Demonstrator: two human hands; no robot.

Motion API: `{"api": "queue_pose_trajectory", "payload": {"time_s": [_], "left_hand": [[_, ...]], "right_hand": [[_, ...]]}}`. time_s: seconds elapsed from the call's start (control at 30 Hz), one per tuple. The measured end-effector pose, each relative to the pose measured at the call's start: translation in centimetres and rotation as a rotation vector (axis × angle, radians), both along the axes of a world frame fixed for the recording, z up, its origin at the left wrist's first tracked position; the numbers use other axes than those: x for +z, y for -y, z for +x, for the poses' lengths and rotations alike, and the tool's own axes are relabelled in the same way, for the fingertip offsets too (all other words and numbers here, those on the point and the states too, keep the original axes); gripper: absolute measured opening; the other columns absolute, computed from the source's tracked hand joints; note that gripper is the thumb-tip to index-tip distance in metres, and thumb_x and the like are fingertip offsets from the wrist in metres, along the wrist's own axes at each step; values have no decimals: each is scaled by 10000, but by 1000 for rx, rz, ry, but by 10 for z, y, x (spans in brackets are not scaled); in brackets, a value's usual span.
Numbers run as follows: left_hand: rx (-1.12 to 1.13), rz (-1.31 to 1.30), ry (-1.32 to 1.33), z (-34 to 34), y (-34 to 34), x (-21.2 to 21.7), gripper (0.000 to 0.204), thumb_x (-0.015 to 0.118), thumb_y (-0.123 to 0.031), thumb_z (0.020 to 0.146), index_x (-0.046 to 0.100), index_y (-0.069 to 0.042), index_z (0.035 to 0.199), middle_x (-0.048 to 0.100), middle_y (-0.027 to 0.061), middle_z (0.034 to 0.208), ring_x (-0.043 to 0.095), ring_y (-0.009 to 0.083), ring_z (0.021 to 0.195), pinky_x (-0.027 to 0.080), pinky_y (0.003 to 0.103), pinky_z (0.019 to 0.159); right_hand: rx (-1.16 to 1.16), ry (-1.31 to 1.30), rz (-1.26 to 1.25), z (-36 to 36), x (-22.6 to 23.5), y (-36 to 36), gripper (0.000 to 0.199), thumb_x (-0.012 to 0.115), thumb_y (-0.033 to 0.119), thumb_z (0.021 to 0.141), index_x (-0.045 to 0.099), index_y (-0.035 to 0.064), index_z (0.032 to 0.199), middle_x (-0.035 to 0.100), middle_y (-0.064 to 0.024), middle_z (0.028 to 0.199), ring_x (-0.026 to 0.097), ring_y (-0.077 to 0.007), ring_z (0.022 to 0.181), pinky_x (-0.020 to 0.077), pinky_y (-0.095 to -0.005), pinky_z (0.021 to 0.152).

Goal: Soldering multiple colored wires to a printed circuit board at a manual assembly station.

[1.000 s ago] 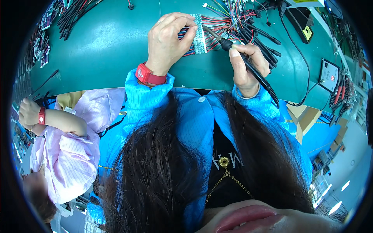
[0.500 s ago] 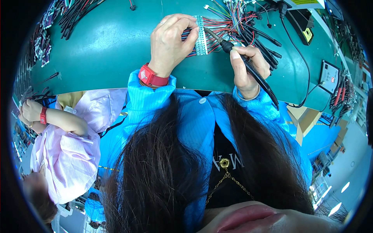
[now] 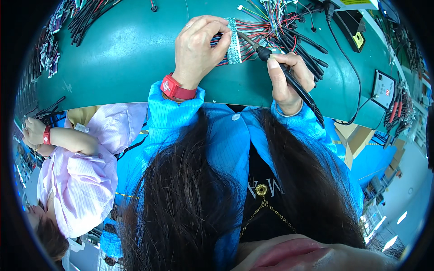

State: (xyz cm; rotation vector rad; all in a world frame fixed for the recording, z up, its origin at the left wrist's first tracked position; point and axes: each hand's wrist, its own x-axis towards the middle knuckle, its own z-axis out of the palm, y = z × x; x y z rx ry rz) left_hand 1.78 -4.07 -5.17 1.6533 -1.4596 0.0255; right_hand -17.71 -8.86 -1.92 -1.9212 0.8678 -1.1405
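Observation:
My right hand (image 3: 291, 81) is closed round the black handle of a soldering iron (image 3: 296, 86). The iron's metal tip reaches the right side of a narrow pale-green circuit board strip (image 3: 233, 47). Beside the strip's left edge, my left hand (image 3: 197, 47) has thumb and fingers pinched together; what lies between them is too small to make out. A thin strand runs down to this hand from the top of the picture. Red and black wires (image 3: 253, 28) fan out from the strip's right side, and more wires show under my left hand. A red strap circles my left wrist.
Black-sleeved cables (image 3: 307, 54) and loose coloured wires lie right of the strip. Further right are a black cord (image 3: 346, 58), a small white-faced box (image 3: 384, 89) and red-handled pliers (image 3: 395, 108). More cable bundles (image 3: 86, 20) lie at the far left. A co-worker in pink (image 3: 83, 180) sits left.
My hands, the soldering iron and the strip hold their places. The co-worker at the left has shifted slightly, with head and arms moved.

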Motion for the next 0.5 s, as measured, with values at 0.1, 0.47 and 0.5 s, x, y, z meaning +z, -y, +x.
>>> {"api": "queue_pose_trajectory", "payload": {"time_s": [0.1, 0.47, 0.5], "left_hand": [[-6, -2, -6, 0, 0, 0, 32, 719, -51, 739, 691, -61, 749, 722, 0, 926, 651, 180, 804, 528, 291, 742], [5, -12, 17, 1, 1, -2, 36, 715, -53, 742, 685, -72, 748, 714, -6, 920, 645, 186, 808, 524, 296, 735], [9, -6, 22, 1, 1, -2, 37, 715, -53, 742, 684, -74, 747, 712, -7, 919, 644, 186, 811, 523, 297, 737]], "right_hand": [[3, -8, 9, 0, 0, 0, 79, 674, 12, 739, 654, 9, 815, 627, -66, 680, 474, -108, 530, 389, -221, 528], [11, 2, -9, 1, 1, 0, 79, 672, 9, 738, 652, 9, 815, 625, -67, 674, 480, -111, 532, 390, -221, 527], [13, 4, -17, 1, 1, 1, 80, 672, 8, 738, 652, 9, 816, 625, -67, 673, 481, -111, 532, 390, -221, 527]]}}
